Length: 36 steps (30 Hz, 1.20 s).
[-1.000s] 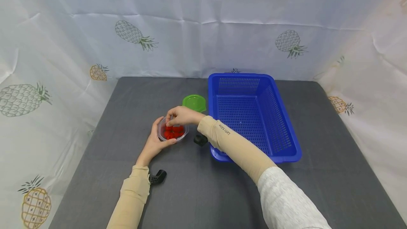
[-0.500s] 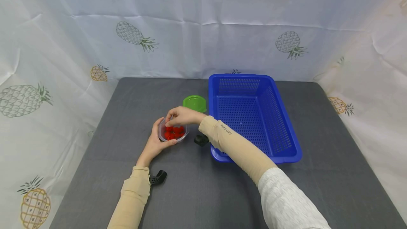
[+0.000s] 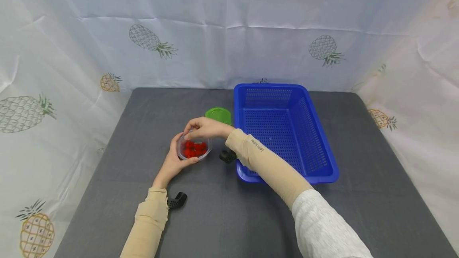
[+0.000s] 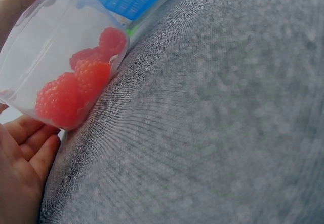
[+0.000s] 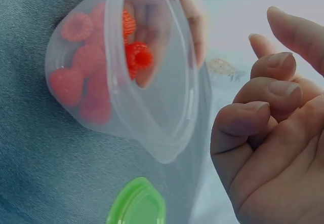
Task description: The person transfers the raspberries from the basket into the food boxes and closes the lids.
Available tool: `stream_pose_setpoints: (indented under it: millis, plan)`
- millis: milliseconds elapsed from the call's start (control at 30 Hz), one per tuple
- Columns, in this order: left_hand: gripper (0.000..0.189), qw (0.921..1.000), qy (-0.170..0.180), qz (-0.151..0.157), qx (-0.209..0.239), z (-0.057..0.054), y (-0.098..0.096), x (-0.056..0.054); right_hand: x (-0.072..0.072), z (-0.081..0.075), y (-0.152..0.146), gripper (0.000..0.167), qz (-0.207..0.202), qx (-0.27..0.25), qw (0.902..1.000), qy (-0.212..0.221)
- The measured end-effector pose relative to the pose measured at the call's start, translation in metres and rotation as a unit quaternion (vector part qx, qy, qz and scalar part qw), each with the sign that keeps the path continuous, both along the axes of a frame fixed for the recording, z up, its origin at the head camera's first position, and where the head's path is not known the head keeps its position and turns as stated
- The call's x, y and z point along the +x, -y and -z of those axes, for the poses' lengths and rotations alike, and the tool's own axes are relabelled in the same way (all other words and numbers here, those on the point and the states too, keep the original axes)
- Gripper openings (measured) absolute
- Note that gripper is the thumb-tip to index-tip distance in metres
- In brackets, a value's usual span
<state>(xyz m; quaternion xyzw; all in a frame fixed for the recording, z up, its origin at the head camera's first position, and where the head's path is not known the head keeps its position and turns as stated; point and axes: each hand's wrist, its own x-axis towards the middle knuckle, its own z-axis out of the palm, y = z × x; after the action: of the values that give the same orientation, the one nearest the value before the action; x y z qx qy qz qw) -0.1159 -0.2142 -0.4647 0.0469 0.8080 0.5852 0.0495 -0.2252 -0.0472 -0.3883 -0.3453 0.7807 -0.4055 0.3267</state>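
My left hand (image 3: 173, 162) holds a clear plastic container (image 3: 209, 149) from its left side, thumb along the near side and fingers around the far side. Inside lie several red raspberries (image 3: 193, 149); they show through the wall (image 4: 30, 41) in the left wrist view. Just over the container's far rim hovers my right hand (image 3: 208, 128). In the right wrist view this hand (image 5: 273, 117) has its thumb and index finger apart, its other fingers loosely bent, and nothing between them. Behind it a green lid (image 3: 219, 114) lies on the table, partly covered by the hand.
A large blue perforated basket (image 3: 324, 146) stands right of the container, with my right forearm crossing its near left corner. Grey cloth covers the table (image 3: 222, 218). A white pineapple-print curtain (image 3: 229, 55) hangs behind and at both sides.
My right hand has lifted slightly away from the raspberries toward the container's far rim, showing more of them. The left hand and container have stayed in place.
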Motion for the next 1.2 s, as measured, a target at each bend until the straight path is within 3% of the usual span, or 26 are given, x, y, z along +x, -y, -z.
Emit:
stream_pose_setpoints:
  millis: [567, 1200]
  plan:
    - [0.093, 1.0, -0.003, -0.002, -0.003, -0.003, -0.003, 0.0, 0.006, -0.029, -0.04, 0.028, 0.017, -0.059, 0.9978, -0.025]
    - [0.09, 0.9997, -0.02, -0.008, 0.008, -0.001, -0.006, -0.001, 0.004, -0.03, -0.11, 0.028, 0.093, -0.085, 0.9919, 0.019]
